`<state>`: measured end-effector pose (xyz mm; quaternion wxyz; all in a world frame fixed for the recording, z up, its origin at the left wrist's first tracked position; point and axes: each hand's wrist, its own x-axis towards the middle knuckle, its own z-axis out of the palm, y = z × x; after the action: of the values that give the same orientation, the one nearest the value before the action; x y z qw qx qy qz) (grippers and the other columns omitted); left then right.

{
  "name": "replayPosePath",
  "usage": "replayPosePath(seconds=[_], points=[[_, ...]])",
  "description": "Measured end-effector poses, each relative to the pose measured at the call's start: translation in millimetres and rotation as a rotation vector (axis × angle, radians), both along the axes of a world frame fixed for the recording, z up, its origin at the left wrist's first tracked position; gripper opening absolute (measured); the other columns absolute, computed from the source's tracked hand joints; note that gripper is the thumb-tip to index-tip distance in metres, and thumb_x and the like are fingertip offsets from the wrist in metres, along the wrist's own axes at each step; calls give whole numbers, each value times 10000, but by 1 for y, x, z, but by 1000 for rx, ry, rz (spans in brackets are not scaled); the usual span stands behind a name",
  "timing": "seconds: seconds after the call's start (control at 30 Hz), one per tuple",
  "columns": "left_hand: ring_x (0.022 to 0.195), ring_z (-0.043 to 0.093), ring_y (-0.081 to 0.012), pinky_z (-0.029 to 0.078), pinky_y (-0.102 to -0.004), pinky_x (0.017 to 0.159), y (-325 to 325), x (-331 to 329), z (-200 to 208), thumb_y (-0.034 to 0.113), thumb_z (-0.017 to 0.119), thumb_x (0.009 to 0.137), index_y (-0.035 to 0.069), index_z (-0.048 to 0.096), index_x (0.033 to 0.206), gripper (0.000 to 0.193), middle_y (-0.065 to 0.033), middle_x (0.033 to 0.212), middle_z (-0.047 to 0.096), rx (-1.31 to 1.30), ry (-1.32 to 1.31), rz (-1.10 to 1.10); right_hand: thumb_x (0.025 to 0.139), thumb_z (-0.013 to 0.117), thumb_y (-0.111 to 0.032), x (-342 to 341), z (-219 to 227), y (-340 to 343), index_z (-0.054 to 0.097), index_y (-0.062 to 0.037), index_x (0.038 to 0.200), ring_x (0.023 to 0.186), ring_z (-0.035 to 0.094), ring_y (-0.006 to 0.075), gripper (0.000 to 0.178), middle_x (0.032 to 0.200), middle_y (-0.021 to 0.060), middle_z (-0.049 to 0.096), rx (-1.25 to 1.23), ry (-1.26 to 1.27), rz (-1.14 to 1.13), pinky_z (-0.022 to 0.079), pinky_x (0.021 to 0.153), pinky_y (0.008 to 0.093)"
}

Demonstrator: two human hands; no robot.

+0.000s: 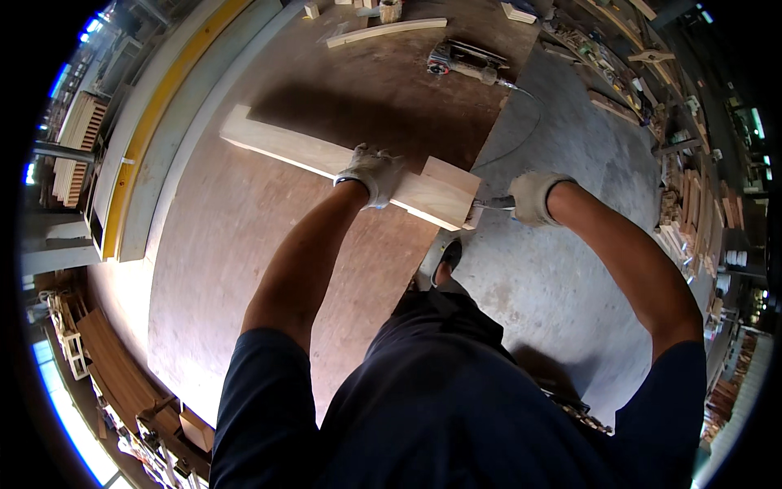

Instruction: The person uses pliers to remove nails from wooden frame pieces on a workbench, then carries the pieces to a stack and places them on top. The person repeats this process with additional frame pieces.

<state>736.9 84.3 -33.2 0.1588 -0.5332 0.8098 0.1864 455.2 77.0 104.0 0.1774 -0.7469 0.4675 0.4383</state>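
A long pale wooden piece (285, 147) lies slantwise across the brown worktable, its right end reaching the table's edge. That end is wider, with a block-like part (448, 181) along its far side. My left hand (373, 173), in a light work glove, is closed over the middle of the wood. Also gloved, my right hand (536, 198) grips a hand tool with a metal blade (495, 203), which meets the wood's right end. The handle is hidden inside the glove, so its exact kind is unclear.
Beyond the wood lie a power tool (464, 63) with a thin hose (538, 110) and a curved wooden strip (387, 32). A yellow-striped beam (155, 106) runs along the left. Stacked wood pieces (688, 208) stand at the right. My foot (448, 254) is near the table edge.
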Motion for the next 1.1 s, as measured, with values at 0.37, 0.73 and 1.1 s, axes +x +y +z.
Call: replayPosePath(seconds=[0.37, 0.73, 1.1], points=[[1397, 512, -362, 259, -514, 1240, 2, 2, -6, 178, 792, 761, 139, 577, 1436, 710, -160, 1461, 589, -17, -24, 2, 951, 688, -291, -48, -19, 29, 756, 36, 1068, 936, 743, 396, 355, 984, 273, 746, 20, -171, -384, 570, 794, 461], [1410, 492, -353, 255, -501, 1246, 4, 6, -23, 199, 798, 703, 143, 607, 1389, 715, -151, 1464, 582, -112, 51, 12, 989, 685, -268, -102, -103, 91, 670, -7, 978, 662, 561, 171, 261, 732, 65, 627, -87, -649, -641, 485, 643, 394], [1307, 557, -380, 279, -523, 1214, 0, 3, -27, 164, 645, 858, 115, 645, 1226, 371, -179, 1308, 640, -94, -4, -2, 1058, 612, -242, -97, -204, 172, 705, 33, 1158, 702, 698, 189, 307, 867, 105, 736, 243, -1355, -1522, 561, 631, 337]])
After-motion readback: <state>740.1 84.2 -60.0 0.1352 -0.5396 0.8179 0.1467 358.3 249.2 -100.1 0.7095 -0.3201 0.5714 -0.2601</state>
